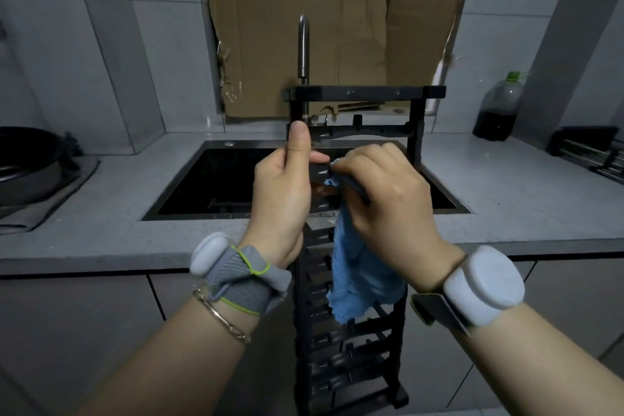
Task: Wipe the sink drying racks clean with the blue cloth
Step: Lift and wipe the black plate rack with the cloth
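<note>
Rack point(351, 341), black and slatted, stands upright in front of the sink point(216, 179). Our left hand point(283, 189) grips its left rail, thumb pointing up. Our right hand point(381, 192) pinches the blue cloth point(361, 277) around one slat, and the rest hangs limp. We judge the rack light but stiff, best held by its rails. The cloth looks soft and should wrap thin slats easily.

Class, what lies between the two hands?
Head view: between left hand and right hand, a dark rack slat and a bit of blue cloth.
</note>
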The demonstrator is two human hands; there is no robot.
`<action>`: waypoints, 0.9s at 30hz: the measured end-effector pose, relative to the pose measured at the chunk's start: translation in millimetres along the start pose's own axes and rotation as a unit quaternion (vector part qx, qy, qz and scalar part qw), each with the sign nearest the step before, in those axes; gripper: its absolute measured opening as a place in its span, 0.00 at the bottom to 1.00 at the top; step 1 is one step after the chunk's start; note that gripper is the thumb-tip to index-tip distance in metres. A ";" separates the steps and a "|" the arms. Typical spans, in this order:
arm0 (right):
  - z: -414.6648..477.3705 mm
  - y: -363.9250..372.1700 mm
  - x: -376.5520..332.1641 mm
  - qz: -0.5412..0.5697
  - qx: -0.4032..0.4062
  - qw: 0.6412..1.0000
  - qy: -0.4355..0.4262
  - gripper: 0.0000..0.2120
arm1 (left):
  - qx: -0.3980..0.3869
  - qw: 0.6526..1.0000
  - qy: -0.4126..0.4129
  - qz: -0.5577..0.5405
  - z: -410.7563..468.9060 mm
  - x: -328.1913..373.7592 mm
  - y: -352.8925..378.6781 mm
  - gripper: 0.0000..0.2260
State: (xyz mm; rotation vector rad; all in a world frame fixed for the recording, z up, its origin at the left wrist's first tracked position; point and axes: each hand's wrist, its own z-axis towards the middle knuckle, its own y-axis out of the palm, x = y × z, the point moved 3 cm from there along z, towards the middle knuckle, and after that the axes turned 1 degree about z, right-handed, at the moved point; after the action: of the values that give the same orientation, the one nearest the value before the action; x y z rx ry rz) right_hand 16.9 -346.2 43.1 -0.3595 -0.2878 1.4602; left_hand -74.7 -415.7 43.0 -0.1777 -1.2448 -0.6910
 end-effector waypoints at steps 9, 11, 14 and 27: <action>0.2 -6.9 -3.6 -0.066 0.049 0.997 0.001 0.07 | -0.012 0.999 0.034 -0.016 -8.0 3.0 -0.3 0.23; -0.4 -4.4 -4.7 -0.050 0.045 0.998 -0.017 0.06 | -0.013 0.999 0.037 -0.016 -8.9 1.5 -0.1 0.22; -3.8 -5.3 8.2 -0.052 0.036 0.998 -0.005 0.07 | -0.029 0.999 0.013 -0.035 -9.9 -1.7 0.6 0.22; -20.4 0.0 26.6 -0.008 -0.003 0.999 0.052 0.11 | -0.031 0.999 -0.014 -0.001 -13.4 -14.5 0.3 0.22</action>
State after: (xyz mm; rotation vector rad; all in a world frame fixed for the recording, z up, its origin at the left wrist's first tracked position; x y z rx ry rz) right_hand 27.5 -320.9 23.7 -0.4363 -0.2118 1.4195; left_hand -65.9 -416.4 25.4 -0.2383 -1.2517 -0.7309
